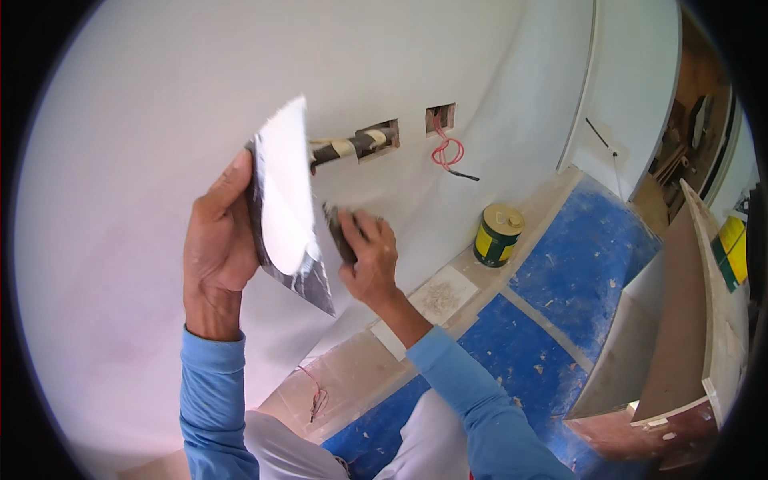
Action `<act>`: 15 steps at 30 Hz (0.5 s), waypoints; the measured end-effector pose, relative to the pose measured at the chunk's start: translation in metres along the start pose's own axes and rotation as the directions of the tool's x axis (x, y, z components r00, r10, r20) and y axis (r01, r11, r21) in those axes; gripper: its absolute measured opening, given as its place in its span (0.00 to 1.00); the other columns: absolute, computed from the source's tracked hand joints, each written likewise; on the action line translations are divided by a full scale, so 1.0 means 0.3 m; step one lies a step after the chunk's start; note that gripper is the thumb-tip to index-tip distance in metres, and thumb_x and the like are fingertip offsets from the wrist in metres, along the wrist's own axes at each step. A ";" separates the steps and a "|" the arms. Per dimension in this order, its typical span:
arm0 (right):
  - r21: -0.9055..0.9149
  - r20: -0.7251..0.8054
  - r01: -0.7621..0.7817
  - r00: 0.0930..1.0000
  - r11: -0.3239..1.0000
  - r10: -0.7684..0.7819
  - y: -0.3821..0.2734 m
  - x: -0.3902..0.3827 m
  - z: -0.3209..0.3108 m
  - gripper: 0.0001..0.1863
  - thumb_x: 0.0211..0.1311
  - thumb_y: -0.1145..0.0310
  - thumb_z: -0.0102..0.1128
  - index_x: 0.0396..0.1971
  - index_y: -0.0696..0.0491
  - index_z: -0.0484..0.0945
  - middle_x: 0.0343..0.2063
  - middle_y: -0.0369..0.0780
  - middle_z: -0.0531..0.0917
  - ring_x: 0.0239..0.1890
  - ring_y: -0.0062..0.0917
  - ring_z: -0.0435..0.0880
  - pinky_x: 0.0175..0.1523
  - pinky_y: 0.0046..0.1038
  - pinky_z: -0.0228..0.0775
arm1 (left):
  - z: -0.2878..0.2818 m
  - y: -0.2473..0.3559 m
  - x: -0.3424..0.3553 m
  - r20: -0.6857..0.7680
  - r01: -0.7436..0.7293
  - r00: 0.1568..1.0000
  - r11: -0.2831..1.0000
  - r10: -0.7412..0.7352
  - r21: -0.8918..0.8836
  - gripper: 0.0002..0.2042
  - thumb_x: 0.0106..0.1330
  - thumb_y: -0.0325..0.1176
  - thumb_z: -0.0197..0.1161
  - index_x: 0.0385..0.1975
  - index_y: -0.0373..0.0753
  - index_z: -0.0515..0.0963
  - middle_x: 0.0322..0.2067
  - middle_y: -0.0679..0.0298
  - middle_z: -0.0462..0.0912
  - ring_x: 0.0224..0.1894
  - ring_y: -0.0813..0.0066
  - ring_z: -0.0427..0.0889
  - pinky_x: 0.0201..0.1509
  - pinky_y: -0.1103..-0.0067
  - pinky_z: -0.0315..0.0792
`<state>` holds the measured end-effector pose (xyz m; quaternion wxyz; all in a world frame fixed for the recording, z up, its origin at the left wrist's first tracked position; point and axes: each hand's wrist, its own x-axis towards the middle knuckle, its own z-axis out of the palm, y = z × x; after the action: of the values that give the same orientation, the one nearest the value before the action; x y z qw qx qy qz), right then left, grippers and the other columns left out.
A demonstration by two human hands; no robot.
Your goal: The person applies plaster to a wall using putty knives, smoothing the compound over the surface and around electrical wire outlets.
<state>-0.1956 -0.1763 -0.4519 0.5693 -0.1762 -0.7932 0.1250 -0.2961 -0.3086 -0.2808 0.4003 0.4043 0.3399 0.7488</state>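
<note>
My left hand [220,232], raised in front of the wall, is closed on a flat metal plastering trowel [318,292]. White plaster [284,192] covers most of its face. Beside it, slightly lower and to the right, the fingers of my right hand [370,254] curl around a dark, flat-looking tool [340,234]. Its kind I cannot make out, since the hand covers part of it and it is blurred. Behind the trowel's right edge, a dark-and-cream banded pipe or cable bundle [352,146] reaches to a rectangular wall cutout [390,128].
Red wires [448,150] hang from a second wall cutout [440,117]. A green-and-yellow bucket [499,235] stands by the wall on the floor, near blue sheeting [520,340]. Large curved-looking boards [672,336] lean at right. More red wires [318,398] stick out low, near my legs.
</note>
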 end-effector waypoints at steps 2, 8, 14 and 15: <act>-0.112 0.156 0.035 0.988 0.993 -0.017 0.025 -0.076 -0.032 0.32 0.38 0.75 0.59 0.53 0.47 0.77 0.47 0.39 0.78 0.48 0.38 0.74 0.58 0.50 0.56 | -0.015 -0.036 -0.014 -0.006 0.021 1.000 1.000 -0.021 -0.019 0.24 0.74 0.44 0.51 0.63 0.36 0.67 0.52 0.51 0.78 0.51 0.64 0.80 0.58 0.55 0.73; -0.405 0.318 -0.168 0.896 0.899 0.311 0.307 -0.300 -0.358 0.24 0.44 0.79 0.56 0.44 0.47 0.84 0.44 0.40 0.85 0.49 0.37 0.80 0.61 0.47 0.55 | -0.028 -0.249 -0.181 0.067 0.223 0.975 0.943 -0.213 -0.246 0.22 0.70 0.40 0.60 0.57 0.29 0.72 0.51 0.53 0.81 0.48 0.63 0.84 0.54 0.69 0.79; -0.102 0.127 -0.366 0.917 0.925 0.377 0.286 -0.287 -0.688 0.24 0.48 0.85 0.52 0.48 0.56 0.81 0.45 0.48 0.83 0.52 0.43 0.79 0.59 0.40 0.69 | -0.016 -0.587 -0.444 -0.037 0.445 0.861 0.788 -0.507 -0.425 0.17 0.73 0.35 0.54 0.56 0.31 0.71 0.52 0.56 0.80 0.55 0.68 0.80 0.60 0.70 0.75; -0.071 0.166 -0.337 0.924 0.939 0.344 0.218 -0.251 -0.707 0.24 0.49 0.85 0.52 0.49 0.57 0.81 0.46 0.49 0.82 0.53 0.43 0.79 0.59 0.37 0.70 | -0.045 -0.661 -0.475 -0.082 0.461 0.836 0.776 -0.543 -0.431 0.17 0.74 0.33 0.52 0.57 0.30 0.70 0.54 0.56 0.78 0.55 0.66 0.79 0.61 0.69 0.75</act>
<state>0.0360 -0.1494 -0.4748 0.4631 -0.3112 -0.8000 0.2208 -0.1933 -0.3469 -0.4994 0.6224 0.1314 0.3168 0.7035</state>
